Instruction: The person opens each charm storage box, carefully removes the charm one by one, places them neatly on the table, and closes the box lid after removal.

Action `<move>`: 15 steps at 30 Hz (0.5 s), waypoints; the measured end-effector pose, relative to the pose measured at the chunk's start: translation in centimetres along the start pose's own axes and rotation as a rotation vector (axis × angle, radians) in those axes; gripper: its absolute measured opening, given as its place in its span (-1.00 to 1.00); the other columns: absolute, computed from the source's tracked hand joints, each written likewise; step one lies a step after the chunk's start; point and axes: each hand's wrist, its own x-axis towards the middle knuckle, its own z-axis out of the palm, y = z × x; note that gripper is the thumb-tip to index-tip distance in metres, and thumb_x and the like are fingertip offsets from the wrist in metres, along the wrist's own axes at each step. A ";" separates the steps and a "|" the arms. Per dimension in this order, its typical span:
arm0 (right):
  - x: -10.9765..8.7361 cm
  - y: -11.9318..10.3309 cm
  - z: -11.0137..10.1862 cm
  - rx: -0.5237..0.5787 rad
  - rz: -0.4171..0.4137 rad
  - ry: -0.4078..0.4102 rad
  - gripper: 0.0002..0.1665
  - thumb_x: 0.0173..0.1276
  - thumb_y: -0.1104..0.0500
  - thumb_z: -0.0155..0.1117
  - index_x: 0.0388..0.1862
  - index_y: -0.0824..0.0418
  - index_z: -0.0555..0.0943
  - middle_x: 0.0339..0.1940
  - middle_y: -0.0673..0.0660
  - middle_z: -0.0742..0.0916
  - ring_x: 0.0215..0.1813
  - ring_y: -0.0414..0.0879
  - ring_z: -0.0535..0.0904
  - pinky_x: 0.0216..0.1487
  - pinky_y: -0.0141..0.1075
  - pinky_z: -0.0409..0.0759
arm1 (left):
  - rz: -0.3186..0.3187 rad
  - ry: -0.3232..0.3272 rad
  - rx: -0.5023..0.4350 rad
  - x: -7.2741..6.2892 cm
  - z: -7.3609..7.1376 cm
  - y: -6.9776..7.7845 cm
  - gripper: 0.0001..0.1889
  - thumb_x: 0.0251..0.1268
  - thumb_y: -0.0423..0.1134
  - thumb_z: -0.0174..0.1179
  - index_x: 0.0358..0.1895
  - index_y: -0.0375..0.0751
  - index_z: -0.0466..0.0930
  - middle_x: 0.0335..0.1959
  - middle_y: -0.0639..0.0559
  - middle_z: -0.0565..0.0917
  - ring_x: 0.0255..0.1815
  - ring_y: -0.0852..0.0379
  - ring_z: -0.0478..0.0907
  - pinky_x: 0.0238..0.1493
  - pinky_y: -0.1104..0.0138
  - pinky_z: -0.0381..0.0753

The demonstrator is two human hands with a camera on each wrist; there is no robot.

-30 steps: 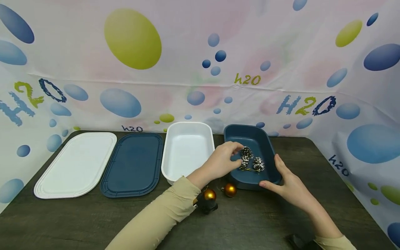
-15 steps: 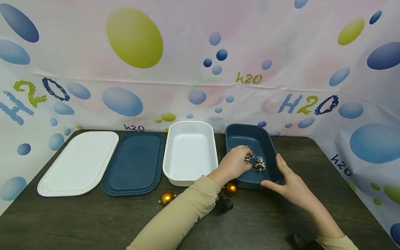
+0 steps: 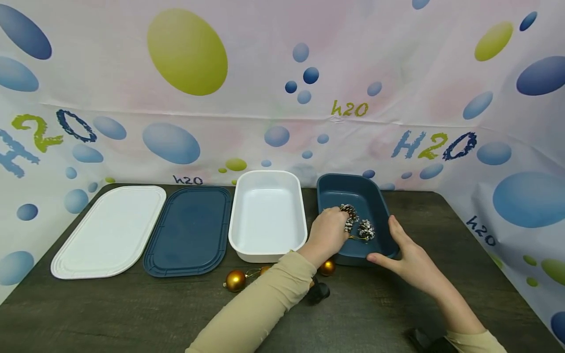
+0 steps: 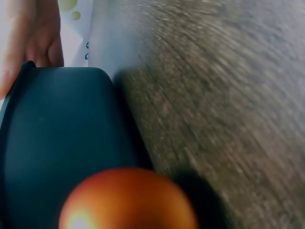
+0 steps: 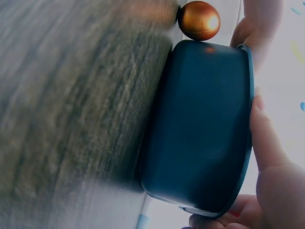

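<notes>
In the head view a dark blue baking dish (image 3: 332, 193) holds several snow-tipped pine cones (image 3: 366, 229) with gold string. My left hand (image 3: 328, 229) reaches over its near left rim. The fingers are curled at a pine cone (image 3: 349, 212), their tips partly hidden behind the hand. At the near right corner my right hand (image 3: 408, 260) grips the dish by its rim. Its thumb (image 5: 267, 136) lies along the rim in the right wrist view, the other fingers around the side. A gold ball ornament (image 3: 326, 267) lies against the dish's near side.
Left of the blue dish stands a white dish (image 3: 268, 256). Farther left lie a blue lid (image 3: 187, 233) and a white lid (image 3: 108, 233). Another gold ball (image 3: 235, 280) sits before the white dish, with one more partly behind the left sleeve (image 3: 260, 304). A printed curtain (image 3: 247, 49) hangs behind.
My left hand has moved right and its fingers have closed in on the pine cones. The left sleeve's shift uncovers a gold ball before the white dish. My right hand keeps its grip.
</notes>
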 end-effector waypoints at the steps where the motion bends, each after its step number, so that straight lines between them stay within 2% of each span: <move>1: 0.0 0.0 0.0 -0.002 -0.001 0.001 0.29 0.21 -0.19 0.35 0.54 0.28 -0.27 0.54 0.27 -0.15 0.43 0.44 -0.07 0.19 0.38 0.11 | -0.001 0.008 0.009 0.0 0.0 0.0 -0.72 0.12 -0.15 0.40 -0.07 -0.03 0.70 -0.25 0.12 0.61 -0.21 0.16 0.55 -0.15 0.41 0.55; 5: 0.0 -0.1 0.0 -0.010 -0.007 0.005 0.28 0.21 -0.18 0.35 0.54 0.29 -0.26 0.54 0.28 -0.14 0.43 0.44 -0.07 0.18 0.38 0.12 | -0.002 0.027 0.047 0.0 0.0 0.1 -0.78 0.12 -0.17 0.39 -0.13 -0.01 0.72 -0.30 0.12 0.61 -0.24 0.16 0.56 -0.16 0.40 0.56; 10: 0.0 -0.1 0.0 -0.009 -0.007 0.002 0.29 0.21 -0.18 0.36 0.54 0.28 -0.26 0.54 0.28 -0.15 0.43 0.44 -0.07 0.18 0.38 0.12 | -0.011 0.016 0.065 0.1 0.0 0.3 -0.84 0.17 -0.19 0.36 -0.17 0.01 0.72 -0.31 0.12 0.62 -0.25 0.17 0.57 -0.21 0.41 0.57; 15: 0.0 -0.2 0.0 -0.009 0.005 -0.004 0.29 0.21 -0.21 0.34 0.54 0.28 -0.27 0.54 0.28 -0.15 0.44 0.43 -0.09 0.19 0.38 0.10 | 0.000 0.024 0.062 0.2 0.1 0.3 -0.83 0.15 -0.23 0.36 -0.17 -0.01 0.71 -0.32 0.11 0.62 -0.27 0.15 0.56 -0.21 0.39 0.57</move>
